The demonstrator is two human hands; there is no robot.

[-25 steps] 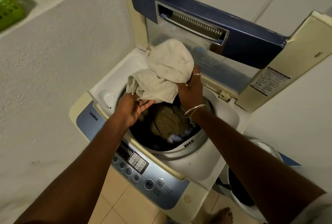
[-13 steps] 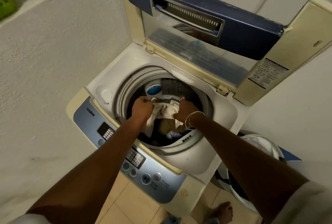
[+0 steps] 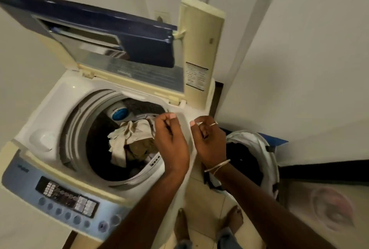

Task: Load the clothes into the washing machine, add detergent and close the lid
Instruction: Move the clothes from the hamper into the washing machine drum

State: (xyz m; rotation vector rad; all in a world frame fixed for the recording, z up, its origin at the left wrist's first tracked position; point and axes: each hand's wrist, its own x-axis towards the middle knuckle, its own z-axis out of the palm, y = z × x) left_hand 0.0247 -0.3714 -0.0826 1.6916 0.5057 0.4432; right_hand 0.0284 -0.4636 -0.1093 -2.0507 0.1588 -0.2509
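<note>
The top-loading washing machine point(image 3: 65, 96) stands with its blue lid point(image 3: 103, 22) raised. In its drum lies a crumpled cream cloth point(image 3: 129, 134) on top of brownish clothes point(image 3: 139, 148). My left hand point(image 3: 171, 142) hovers over the drum's right rim, fingers loosely curled, holding nothing. My right hand point(image 3: 209, 142), with a ring and bangles, is just past the machine's right edge, also curled and empty. A white laundry basket point(image 3: 267, 160) with dark clothes point(image 3: 243, 162) inside stands on the floor at the right.
The control panel point(image 3: 65, 198) runs along the machine's front edge. White walls close in on the left and right. My bare feet point(image 3: 235, 218) stand on beige floor tiles. A pinkish round object point(image 3: 331, 210) lies at the lower right.
The cream cloth went from held above the drum to lying inside it. Both hands let go, came out of the drum and moved right. The view has swung right toward the basket.
</note>
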